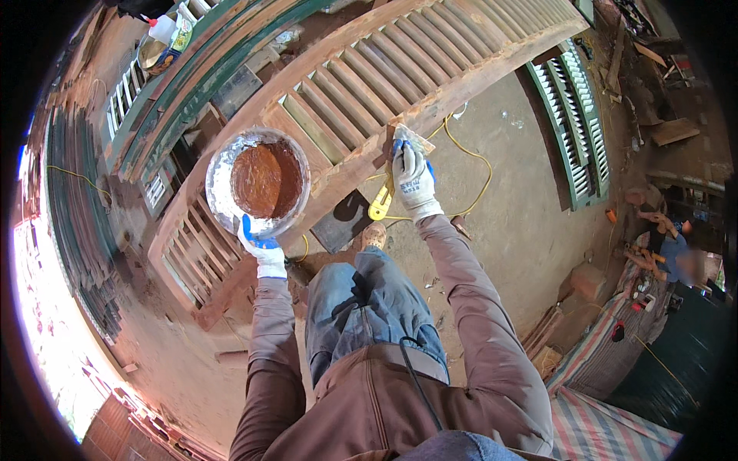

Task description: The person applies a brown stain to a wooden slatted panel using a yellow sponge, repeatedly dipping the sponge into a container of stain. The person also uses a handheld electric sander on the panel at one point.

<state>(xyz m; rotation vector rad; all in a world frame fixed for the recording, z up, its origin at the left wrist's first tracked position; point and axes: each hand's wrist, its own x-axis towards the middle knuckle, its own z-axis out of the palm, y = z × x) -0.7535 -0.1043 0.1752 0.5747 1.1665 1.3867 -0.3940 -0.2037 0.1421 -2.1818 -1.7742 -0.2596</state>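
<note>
A round, silvery bowl (217, 183) smeared with white holds reddish-brown paste (261, 178). My left hand (261, 250), in a white glove with blue coating, grips its near rim, fingers closed. Below and around the bowl lies a long wooden louvered shutter (350, 163), sanded to bare reddish wood, running from lower left to upper right. My right hand (413, 178), gloved alike, is closed on a flat, pale, triangular scraper (416, 140). That blade is at the shutter's near edge; whether it touches the wood I cannot tell.
A yellow tool-like object (380, 203) and a yellow cord (487, 173) are below the shutter. Green louvered shutters (573, 123) lie at right; green boards (184, 100) are stacked at left. A bottle (161, 29) stands far left. Another person (676, 253) is at far right.
</note>
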